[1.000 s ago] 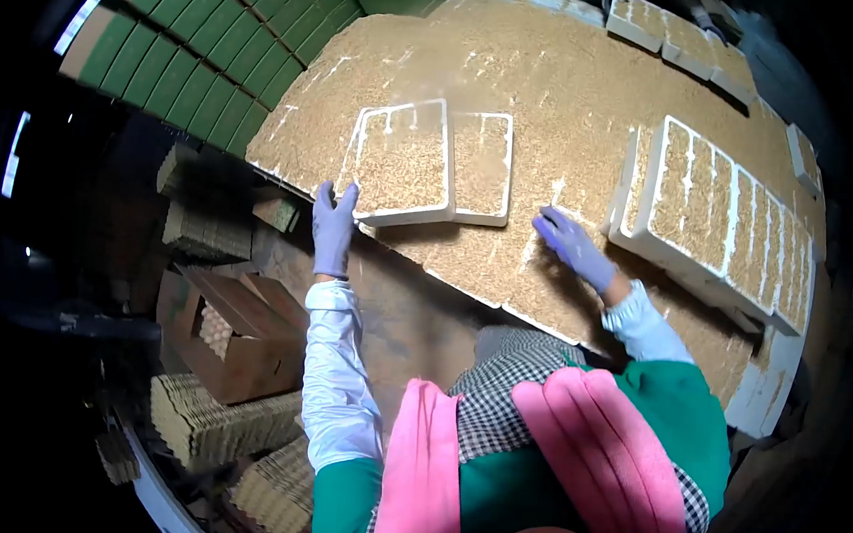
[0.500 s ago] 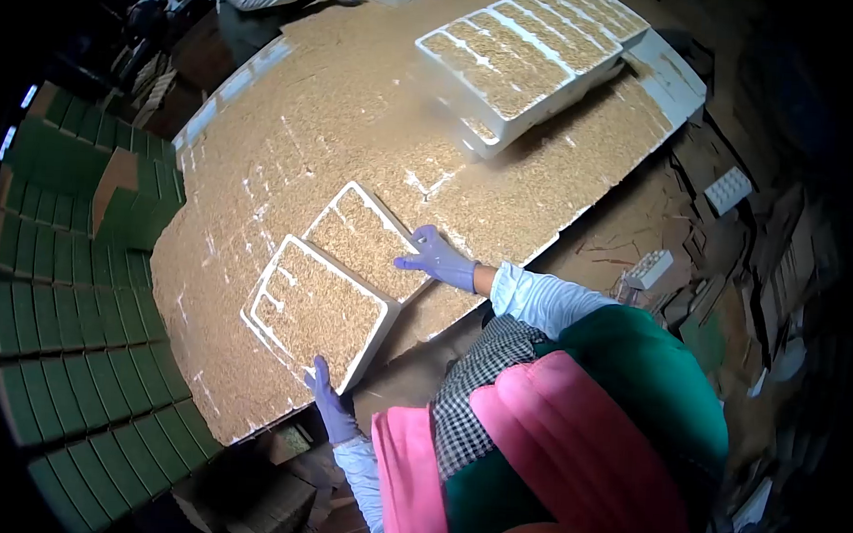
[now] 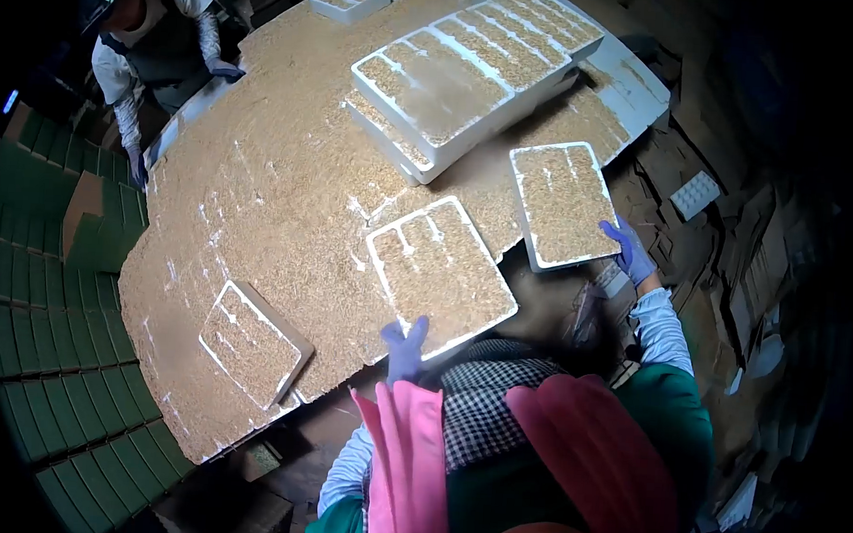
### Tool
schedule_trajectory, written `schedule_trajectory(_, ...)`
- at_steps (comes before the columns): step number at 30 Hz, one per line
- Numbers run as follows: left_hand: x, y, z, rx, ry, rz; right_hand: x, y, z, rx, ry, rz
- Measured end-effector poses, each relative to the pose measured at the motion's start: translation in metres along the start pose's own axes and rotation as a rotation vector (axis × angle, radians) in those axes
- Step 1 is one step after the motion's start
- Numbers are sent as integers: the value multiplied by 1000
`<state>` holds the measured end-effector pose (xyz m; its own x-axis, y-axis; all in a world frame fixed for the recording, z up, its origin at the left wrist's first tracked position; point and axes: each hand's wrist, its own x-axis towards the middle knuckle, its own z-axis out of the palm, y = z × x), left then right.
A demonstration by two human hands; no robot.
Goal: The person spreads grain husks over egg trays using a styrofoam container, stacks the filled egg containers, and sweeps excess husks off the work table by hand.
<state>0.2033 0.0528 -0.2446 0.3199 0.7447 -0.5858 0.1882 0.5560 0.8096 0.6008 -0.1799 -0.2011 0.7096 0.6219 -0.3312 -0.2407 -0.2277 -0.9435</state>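
Two shallow white trays filled with tan, chaff-like material are at my hands. My left hand (image 3: 405, 348) grips the near left corner of the middle tray (image 3: 481, 330), which lies at the table's near edge. Its thumb and a finger show at the rim. With my right hand (image 3: 630, 251) I hold the right tray (image 3: 524, 214) by its near right corner; this tray juts out past the table edge. Both hands wear purple gloves. A third filled tray (image 3: 291, 373) sits to the left, apart from my hands. What lies under the trays is hidden.
Large filled trays (image 3: 502, 111) are stacked at the back right of the chaff-covered table (image 3: 265, 210). Smaller trays (image 3: 351, 14) stand at the far edge. A person (image 3: 163, 45) leans at the far left side. Green boxes (image 3: 65, 344) are stacked left; cardboard scraps (image 3: 716, 272) lie right.
My hands have moved off the overlapping pair at the left and now hold separate trays. The right tray has come out over the edge. The view has shifted; the other person has bent toward the table.
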Motion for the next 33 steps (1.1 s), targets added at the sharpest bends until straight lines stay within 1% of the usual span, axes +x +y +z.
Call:
schedule_trajectory(1,8,-10,24,104,-11,-21,26,2,-20,77,-2,44)
schedule_trajectory(2,12,-24,54,123,7,42,52,3,-38,151,-13,96)
schedule_trajectory(3,19,-30,78,161,-2,-23,75,0,-50,146,-34,96)
schedule_trajectory(4,14,-11,101,105,-36,3,101,-1,-55,143,-67,100)
schedule_trajectory(5,28,-22,120,85,-52,1,128,4,-65,89,-107,96)
schedule_trajectory(6,27,-4,141,86,-61,70,154,11,-80,47,-70,139)
schedule_trajectory(7,49,-19,162,58,-110,143,172,21,-80,3,-30,176)
schedule_trajectory(8,48,-3,172,51,-287,19,168,3,-67,-184,132,242)
schedule_trajectory(9,66,-33,193,60,-259,67,220,53,-125,-343,-22,37)
schedule_trajectory(10,61,-16,185,56,-305,1,237,60,-143,-871,21,-130)
schedule_trajectory(11,55,3,177,56,-351,-64,232,50,-130,-766,61,-57)
schedule_trajectory(12,77,-26,175,299,-258,99,222,31,-123,-663,113,24)
schedule_trajectory(13,72,-4,147,269,-418,113,201,13,-108,-864,249,-261)
schedule_trajectory(14,58,24,108,223,-429,160,170,-4,-72,-1046,397,-554)
schedule_trajectory(15,44,53,68,176,-441,208,146,-10,-32,-815,302,-546)
schedule_trajectory(16,45,62,20,323,-141,353,120,-16,11,-587,216,-529)
schedule_trajectory(17,34,86,-37,366,51,342,92,-19,56,-359,140,-507)
schedule_trajectory(18,37,86,-98,428,412,510,64,-14,107,-532,10,-522)
schedule_trajectory(19,32,98,-157,504,681,486,40,-11,164,-562,-183,-437)
schedule_trajectory(20,49,73,-231,679,999,520,23,6,216,-553,-346,-356)
schedule_trajectory(21,55,55,-293,700,1085,373,-7,-1,278,-493,-543,-190)
schedule_trajectory(22,88,10,-366,550,1104,410,-17,27,327,-425,-699,-136)
schedule_trajectory(23,94,-3,-411,295,743,138,-27,32,377,-486,-794,-122)
schedule_trajectory(24,78,8,-399,5,497,-2,-37,37,427,-548,-891,-112)
schedule_trajectory(25,73,13,-387,52,495,41,-47,42,476,-607,-989,-107)
schedule_trajectory(26,68,17,-375,98,496,84,-42,86,525,-607,-980,-110)
schedule_trajectory(27,68,11,-374,119,502,138,-57,90,549,-576,-847,-139)
schedule_trajectory(28,65,14,-361,197,598,168,-73,92,573,-542,-715,-168)
schedule_trajectory(29,61,14,-355,170,568,204,-78,107,586,-537,-594,-216)
schedule_trajectory(30,51,19,-346,143,600,227,-80,105,585,-522,-535,-200)
schedule_trajectory(32,47,6,-337,249,577,450,-93,89,562,-336,-501,-118)
schedule_trajectory(33,41,4,-327,222,522,404,-102,75,538,-223,-505,-58)
